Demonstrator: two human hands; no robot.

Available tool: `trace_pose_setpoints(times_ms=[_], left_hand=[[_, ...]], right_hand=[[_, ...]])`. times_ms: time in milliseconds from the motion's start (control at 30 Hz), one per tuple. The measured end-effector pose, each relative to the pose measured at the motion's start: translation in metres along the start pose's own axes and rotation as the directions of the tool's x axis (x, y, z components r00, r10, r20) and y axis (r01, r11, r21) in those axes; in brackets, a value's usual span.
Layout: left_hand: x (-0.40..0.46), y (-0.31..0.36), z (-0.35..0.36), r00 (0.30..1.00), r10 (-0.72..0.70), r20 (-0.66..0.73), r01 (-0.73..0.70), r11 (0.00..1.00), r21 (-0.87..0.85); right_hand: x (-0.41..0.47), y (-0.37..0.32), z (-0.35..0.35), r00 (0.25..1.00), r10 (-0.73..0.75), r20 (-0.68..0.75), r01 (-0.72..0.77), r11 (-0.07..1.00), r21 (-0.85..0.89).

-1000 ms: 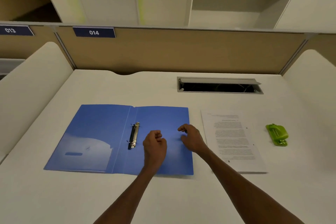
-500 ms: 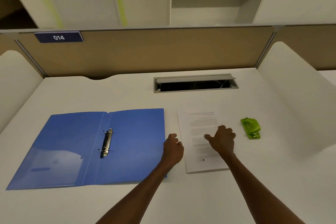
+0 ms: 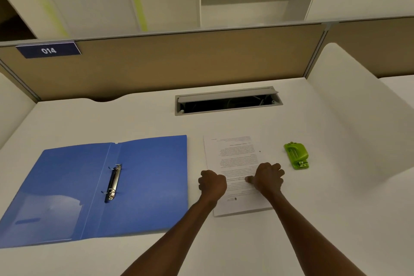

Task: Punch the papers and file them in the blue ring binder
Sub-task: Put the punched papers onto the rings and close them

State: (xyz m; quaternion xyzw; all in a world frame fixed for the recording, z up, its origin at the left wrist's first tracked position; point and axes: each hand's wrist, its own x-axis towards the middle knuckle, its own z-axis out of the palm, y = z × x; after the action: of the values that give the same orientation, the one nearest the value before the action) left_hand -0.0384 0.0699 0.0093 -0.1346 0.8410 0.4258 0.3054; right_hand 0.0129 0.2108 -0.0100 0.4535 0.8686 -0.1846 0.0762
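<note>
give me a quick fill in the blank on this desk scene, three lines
1. The blue ring binder lies ____ on the desk.
2. The green hole punch sits to the ____ of the papers.
3. Both hands, left and right, are at the ____.

Missing words: open; right; papers

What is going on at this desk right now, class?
A person is getting ready to file some papers. Both hands are on the stack of papers: the left hand at its left edge, the right hand on top. The blue binder lies open to the left, its rings empty. The green hole punch sits untouched to the right, so nothing looks punched yet.
</note>
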Motion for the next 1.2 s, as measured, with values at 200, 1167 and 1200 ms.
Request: trace_pose_setpoints(times_ms=[200, 1167, 1200], left_hand=[[0.006, -0.001, -0.006, 1.000, 0.008, 0.022, -0.007, 0.999, -0.050], [0.002, 0.001, -0.011, 0.894, 0.434, -0.114, -0.415, 0.896, 0.157], [0.000, 0.004, -0.014, 0.876, 0.467, -0.120, -0.442, 0.878, 0.186]], right_hand=[[0.004, -0.002, -0.003, 0.999, 0.023, 0.048, -0.023, 1.000, -0.004], [0.001, -0.013, -0.003, 0.914, -0.393, -0.103, 0.357, 0.898, -0.258], [0.002, -0.018, -0.008, 0.845, -0.518, -0.136, 0.463, 0.834, -0.299]])
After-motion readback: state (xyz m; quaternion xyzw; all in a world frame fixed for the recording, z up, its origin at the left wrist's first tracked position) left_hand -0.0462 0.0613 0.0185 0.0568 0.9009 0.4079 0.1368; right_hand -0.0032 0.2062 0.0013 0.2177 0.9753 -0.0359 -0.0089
